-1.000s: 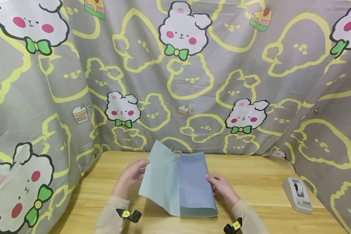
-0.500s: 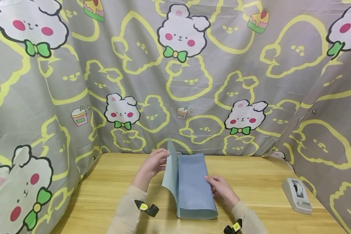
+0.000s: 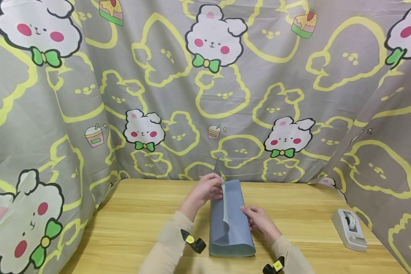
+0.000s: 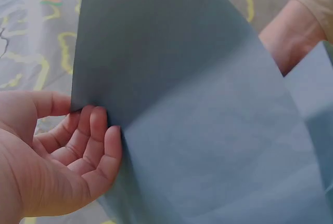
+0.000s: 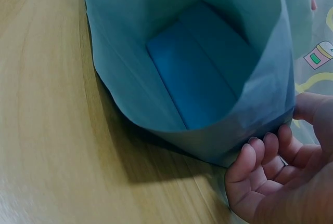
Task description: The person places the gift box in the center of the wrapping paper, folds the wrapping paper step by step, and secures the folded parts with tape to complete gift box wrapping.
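Note:
A sheet of wrapping paper [image 3: 238, 224], dull blue outside and pale teal inside, stands loosely wrapped on the table. In the right wrist view a bright blue box [image 5: 192, 68] lies inside its open end; the head view hides it. My left hand [image 3: 207, 189] pinches the edge of the paper's left flap between thumb and fingers and holds it raised over the wrapped part, as the left wrist view also shows. With thumb on top and fingers beneath, my right hand [image 3: 259, 219] grips the right side of the paper.
A grey tape dispenser [image 3: 350, 229] with a roll in it stands at the right of the wooden table [image 3: 140, 217]. A grey curtain [image 3: 178, 87] printed with rabbits hangs behind the table and along both sides.
My left hand has carried the paper's left flap from the left up and over to the right, so its blue outside now faces up. My right hand has kept its place and grip.

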{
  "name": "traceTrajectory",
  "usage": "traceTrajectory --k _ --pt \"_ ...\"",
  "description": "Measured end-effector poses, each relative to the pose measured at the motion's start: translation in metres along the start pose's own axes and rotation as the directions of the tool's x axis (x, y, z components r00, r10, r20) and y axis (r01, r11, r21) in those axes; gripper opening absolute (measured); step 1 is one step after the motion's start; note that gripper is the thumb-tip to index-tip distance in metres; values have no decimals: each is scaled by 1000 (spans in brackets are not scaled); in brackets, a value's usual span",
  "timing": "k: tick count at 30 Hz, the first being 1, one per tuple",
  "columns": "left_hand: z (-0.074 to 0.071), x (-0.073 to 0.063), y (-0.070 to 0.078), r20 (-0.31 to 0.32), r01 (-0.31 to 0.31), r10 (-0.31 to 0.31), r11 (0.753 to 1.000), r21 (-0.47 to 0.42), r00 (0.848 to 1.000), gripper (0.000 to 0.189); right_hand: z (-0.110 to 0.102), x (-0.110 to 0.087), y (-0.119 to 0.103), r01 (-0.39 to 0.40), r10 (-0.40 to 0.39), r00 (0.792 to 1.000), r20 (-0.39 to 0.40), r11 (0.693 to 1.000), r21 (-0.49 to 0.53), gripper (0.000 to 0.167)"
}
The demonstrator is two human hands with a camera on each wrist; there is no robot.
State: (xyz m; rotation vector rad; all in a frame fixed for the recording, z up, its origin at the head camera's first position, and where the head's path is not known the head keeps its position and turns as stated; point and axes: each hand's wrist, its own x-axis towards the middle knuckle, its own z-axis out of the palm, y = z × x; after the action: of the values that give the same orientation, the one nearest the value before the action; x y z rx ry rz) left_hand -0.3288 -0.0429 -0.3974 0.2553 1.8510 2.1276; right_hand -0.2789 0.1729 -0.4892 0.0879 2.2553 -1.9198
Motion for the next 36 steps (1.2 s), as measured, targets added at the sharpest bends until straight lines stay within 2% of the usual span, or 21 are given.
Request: traceTrajectory --k 11,17,21,24,27,33,36 --pt "30 11 -19 20 30 -32 997 66 999 11 -1 -1 1 9 -9 1000 15 1000 29 32" --pt "37 13 -28 11 49 -51 992 116 999 11 -2 0 0 7 -8 1000 18 999 48 31" --pt "39 12 -31 -5 61 -61 988 139 998 11 1 3 -2 74 -74 996 -44 997 5 27" --pt "39 12 -34 -11 70 -70 987 144 998 12 4 4 -4 141 -146 984 -105 989 -53 21" --pt "39 13 -38 -14 72 -71 987 141 997 12 5 4 -6 166 -174 977 -123 983 -77 19" --pt "40 15 -42 -17 60 -58 989 134 998 13 1 2 -13 147 -148 989 -19 989 -33 38" --pt "42 16 -43 -14 57 -55 990 131 998 12 -2 1 -18 148 -145 988 49 986 -81 43"
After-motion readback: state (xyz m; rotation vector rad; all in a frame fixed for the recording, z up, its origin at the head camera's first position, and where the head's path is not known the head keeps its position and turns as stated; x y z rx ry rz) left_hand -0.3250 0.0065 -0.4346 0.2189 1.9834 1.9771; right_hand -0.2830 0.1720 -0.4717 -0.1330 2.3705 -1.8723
